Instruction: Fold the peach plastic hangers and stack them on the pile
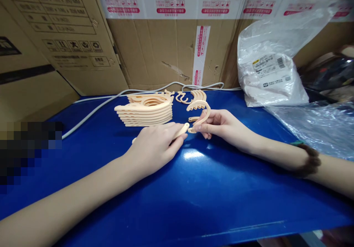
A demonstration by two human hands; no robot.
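My left hand is closed over a cream plastic hanger arm, whose holed end pokes out past the fingers. Most of that piece is hidden under the palm. Between the thumb and fingers of my right hand is a curved cream hanger hook, its base just right of the arm's end; a small gap seems to part them. Behind my left hand lies a neat stack of cream hanger pieces. Loose hooks and a row of curved pieces rest behind my right hand.
All this lies on a blue table. Large cardboard boxes stand along the back and left. A grey cable runs behind the stack. At the right are a white plastic parcel bag and clear plastic wrap.
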